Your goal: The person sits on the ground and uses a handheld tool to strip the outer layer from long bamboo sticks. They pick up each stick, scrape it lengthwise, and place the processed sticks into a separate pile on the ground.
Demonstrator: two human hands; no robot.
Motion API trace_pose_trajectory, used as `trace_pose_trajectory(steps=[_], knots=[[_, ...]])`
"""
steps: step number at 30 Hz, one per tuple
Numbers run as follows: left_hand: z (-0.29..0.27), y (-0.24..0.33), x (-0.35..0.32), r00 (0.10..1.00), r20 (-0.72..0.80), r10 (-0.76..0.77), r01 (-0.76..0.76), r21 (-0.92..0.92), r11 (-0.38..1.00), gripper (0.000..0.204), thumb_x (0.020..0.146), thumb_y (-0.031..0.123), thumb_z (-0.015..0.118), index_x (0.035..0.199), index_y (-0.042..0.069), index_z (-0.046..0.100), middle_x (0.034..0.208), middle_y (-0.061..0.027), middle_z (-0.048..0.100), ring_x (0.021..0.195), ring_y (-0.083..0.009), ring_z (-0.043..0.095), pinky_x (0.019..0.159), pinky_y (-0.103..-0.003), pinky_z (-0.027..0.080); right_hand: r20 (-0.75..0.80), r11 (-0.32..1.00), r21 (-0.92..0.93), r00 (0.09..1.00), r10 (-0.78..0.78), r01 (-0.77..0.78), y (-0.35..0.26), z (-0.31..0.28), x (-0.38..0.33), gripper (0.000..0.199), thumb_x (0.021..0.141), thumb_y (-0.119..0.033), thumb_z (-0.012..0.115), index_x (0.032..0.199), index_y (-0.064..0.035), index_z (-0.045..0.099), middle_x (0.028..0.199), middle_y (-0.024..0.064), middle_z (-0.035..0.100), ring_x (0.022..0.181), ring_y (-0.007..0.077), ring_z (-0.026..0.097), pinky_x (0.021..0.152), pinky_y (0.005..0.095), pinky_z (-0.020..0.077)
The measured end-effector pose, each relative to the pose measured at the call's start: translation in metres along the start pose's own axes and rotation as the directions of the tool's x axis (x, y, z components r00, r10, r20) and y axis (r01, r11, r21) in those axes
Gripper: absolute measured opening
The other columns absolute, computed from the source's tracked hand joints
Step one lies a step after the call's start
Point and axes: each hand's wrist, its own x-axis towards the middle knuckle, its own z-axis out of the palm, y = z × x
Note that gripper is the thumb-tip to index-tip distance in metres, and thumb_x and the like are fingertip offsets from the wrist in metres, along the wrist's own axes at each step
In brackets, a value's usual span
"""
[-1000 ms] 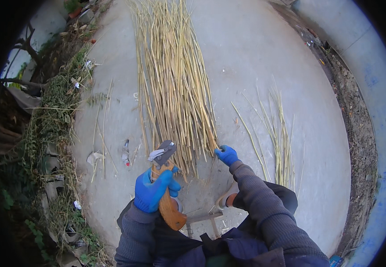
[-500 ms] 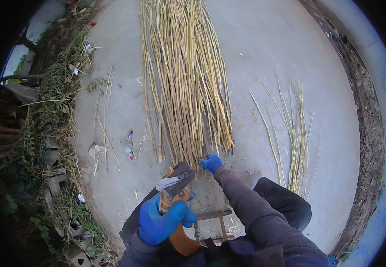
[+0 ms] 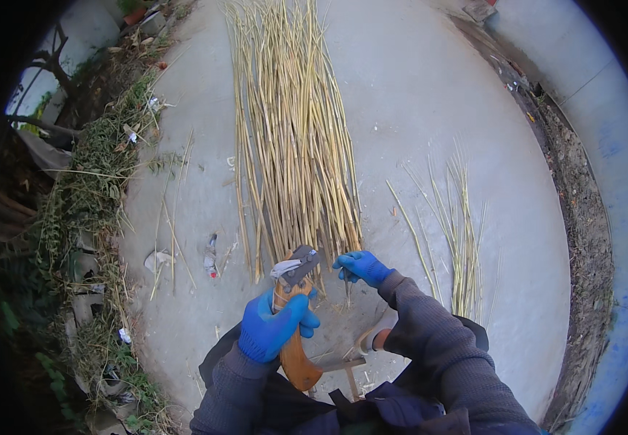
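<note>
My left hand [image 3: 276, 326], in a blue glove, is closed around the curved wooden handle of a hand tool [image 3: 299, 366]. A dark metal plate with bolts [image 3: 301, 265] and a wrapped strip of pale cloth sit at the tool's upper end. To its right, my right hand [image 3: 361, 267], also gloved in blue, is closed with its fingers pinched on a cane stalk [image 3: 348, 291], whose lower end shows below the glove. Just beyond both hands lies a long bundle of yellow-brown canes [image 3: 296, 152], their thick ends toward me.
A smaller heap of thin greenish canes [image 3: 466, 250] lies at the right. Loose stalks [image 3: 172, 243] and a crumpled wrapper [image 3: 210, 254] are on the concrete at the left. Weeds and rubble [image 3: 100, 210] line the left edge; a pale wall [image 3: 618, 145] bounds the right. A wooden frame [image 3: 350, 368] stands between my legs.
My right hand has drawn back slightly toward me and to the right, with a stalk end now showing below it. The left hand and tool have risen slightly. The view has shifted.
</note>
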Motion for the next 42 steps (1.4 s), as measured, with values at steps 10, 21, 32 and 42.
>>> trace_pose_trajectory(steps=[10, 21, 32, 42], knots=[[-0.012, -0.012, -0.003, 0.985, -0.022, 0.17, -0.171, -0.143, 0.975, 0.031, 0.094, 0.023, 0.064, 0.11, -0.004, 0.062, 0.079, -0.0131, 0.069, 0.066, -0.0181, 0.067, 0.061, -0.03, 0.057, -0.322, 0.941, -0.329, 0.946, -0.034, -0.079, -0.112, -0.085, -0.302, 0.027, 0.095, -0.021, 0.055, 0.108, 0.0014, 0.064, 0.08, 0.0084, 0.07, 0.071, 0.0136, 0.068, 0.065, 0.0275, 0.0556], [-0.012, -0.023, 0.005, 0.974, -0.006, 0.227, -0.225, -0.165, 0.96, 0.033, 0.09, 0.024, 0.068, 0.108, -0.003, 0.062, 0.079, -0.0154, 0.069, 0.064, -0.0212, 0.068, 0.057, -0.031, 0.058, -0.703, 0.06, -0.508, 0.373, -0.606, -0.859, 0.101, -0.225, -0.678, 0.012, 0.084, -0.019, 0.063, 0.076, -0.0103, 0.058, 0.07, 0.0154, 0.063, 0.068, 0.0383, 0.063, 0.061, 0.0509, 0.0485], [-0.013, -0.052, 0.039, 0.977, -0.082, 0.199, -0.201, -0.027, 0.979, 0.035, 0.09, 0.026, 0.067, 0.108, -0.004, 0.065, 0.082, -0.0172, 0.069, 0.063, -0.023, 0.067, 0.057, -0.032, 0.057, -0.867, 0.9, -0.139, 0.489, 0.091, -0.413, 0.134, -0.14, -0.652, 0.022, 0.083, -0.013, 0.061, 0.086, 0.0076, 0.068, 0.071, 0.0165, 0.069, 0.053, 0.0217, 0.066, 0.047, 0.0326, 0.0539], [0.042, -0.04, -0.091, 0.924, 0.378, -0.056, 0.004, 0.137, 0.991, 0.039, 0.093, 0.028, 0.064, 0.115, -0.004, 0.063, 0.082, -0.0135, 0.069, 0.068, -0.0195, 0.068, 0.06, -0.03, 0.057, -0.293, 0.969, 0.094, 0.937, -0.192, 0.228, -0.056, -0.023, -0.374, 0.033, 0.094, -0.031, 0.062, 0.103, 0.0002, 0.065, 0.081, 0.0055, 0.066, 0.065, 0.0094, 0.059, 0.06, 0.0215, 0.0469]])
